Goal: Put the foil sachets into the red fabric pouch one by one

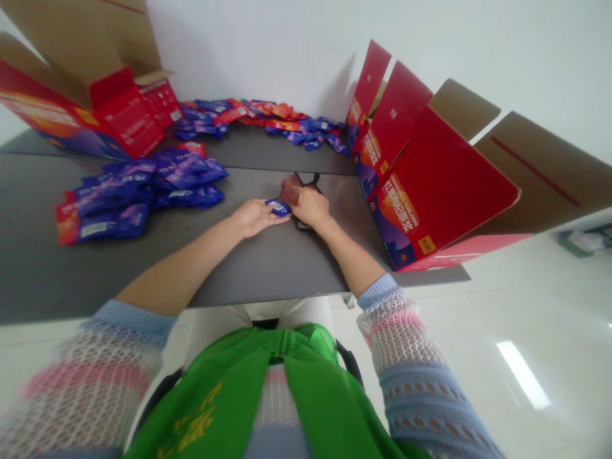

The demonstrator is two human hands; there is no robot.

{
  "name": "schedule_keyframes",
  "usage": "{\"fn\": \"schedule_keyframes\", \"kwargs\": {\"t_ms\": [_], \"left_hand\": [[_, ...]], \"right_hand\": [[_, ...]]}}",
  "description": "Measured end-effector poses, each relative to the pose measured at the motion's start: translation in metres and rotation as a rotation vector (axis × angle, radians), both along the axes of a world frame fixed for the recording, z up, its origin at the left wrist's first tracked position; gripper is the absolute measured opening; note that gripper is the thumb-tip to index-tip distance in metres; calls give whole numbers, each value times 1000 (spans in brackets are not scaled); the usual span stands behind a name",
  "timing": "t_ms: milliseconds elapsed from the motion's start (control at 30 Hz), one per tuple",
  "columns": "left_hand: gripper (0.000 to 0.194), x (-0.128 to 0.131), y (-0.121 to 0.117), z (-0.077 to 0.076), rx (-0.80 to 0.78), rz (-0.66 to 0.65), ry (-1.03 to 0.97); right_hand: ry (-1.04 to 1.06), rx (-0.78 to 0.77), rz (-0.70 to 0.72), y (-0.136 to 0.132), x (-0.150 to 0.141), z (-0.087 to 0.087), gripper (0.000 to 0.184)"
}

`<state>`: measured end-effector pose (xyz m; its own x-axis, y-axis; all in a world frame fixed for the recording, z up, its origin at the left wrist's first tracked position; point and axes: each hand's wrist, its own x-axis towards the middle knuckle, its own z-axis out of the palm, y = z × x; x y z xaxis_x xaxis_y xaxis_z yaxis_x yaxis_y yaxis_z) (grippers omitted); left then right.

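Above the middle of the grey table, my left hand holds a small blue packet by its left end, palm partly turned up. Close beside it, my right hand is closed on a brown cloth, its fingers at the packet's upper right edge. A dark item with black edges and a loop lies beneath the right hand, mostly covered, so its kind is unclear. To the left of my hands is a heap of blue and red packets.
More blue and red-orange packets lie in a row along the wall. Open red cartons stand at the table's right end. Another open red carton is at the back left. The grey table's front edge runs before my lap.
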<state>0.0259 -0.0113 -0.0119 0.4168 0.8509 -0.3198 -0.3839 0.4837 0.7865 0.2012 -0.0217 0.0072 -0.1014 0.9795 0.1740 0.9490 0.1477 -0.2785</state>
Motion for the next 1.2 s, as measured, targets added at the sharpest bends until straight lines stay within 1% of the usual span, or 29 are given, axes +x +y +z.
{"fn": "schedule_keyframes", "kwargs": {"t_ms": [67, 133, 200, 267, 333, 433, 500, 567, 633, 700, 767, 833, 933, 1033, 1100, 1200], "left_hand": [[22, -1, -1, 1, -14, -11, -27], [22, -2, 1, 2, -47, -20, -41], [28, -3, 4, 2, -71, -18, -37], [33, -2, 7, 2, -81, -2, -24], [35, -1, 9, 0, -87, 34, -12], [36, 3, 12, -2, -98, 96, 12], [37, 4, 14, -3, -87, 131, 37], [37, 4, 15, -4, -60, 144, 53], [36, 3, 16, -4, -38, 134, 60], [35, 1, 17, -4, -24, 115, 71], [33, 0, 18, -5, -8, 97, 87], [29, 0, 19, -5, -3, 83, 105], [27, 0, 20, -4, -60, 80, 133], [33, 1, 19, -1, -88, 96, 129], [36, 1, 16, 2, -70, 82, 115], [41, -1, 14, 6, -81, 47, 93]], "right_hand": [[-15, 12, -54, 8, 6, -5, 43], [-11, 36, -74, 13, 12, -7, 44], [6, 47, -68, 13, 17, -5, 45], [37, 28, -19, 8, 21, 0, 48], [83, 21, 87, 1, 22, 4, 48], [142, 69, 315, -5, 18, 3, 49], [139, 79, 452, -5, 14, 0, 55], [103, 43, 556, -5, 12, 1, 61], [67, -11, 644, -7, 11, 8, 60], [50, -66, 704, -13, 13, 20, 53], [44, -127, 698, -19, 17, 32, 46], [35, -187, 633, -23, 22, 40, 42], [20, -279, 551, -25, 31, 42, 47], [14, -337, 489, -24, 43, 42, 48], [-9, -315, 439, -25, 53, 45, 46], [-40, -188, 330, -26, 69, 55, 41]]}}
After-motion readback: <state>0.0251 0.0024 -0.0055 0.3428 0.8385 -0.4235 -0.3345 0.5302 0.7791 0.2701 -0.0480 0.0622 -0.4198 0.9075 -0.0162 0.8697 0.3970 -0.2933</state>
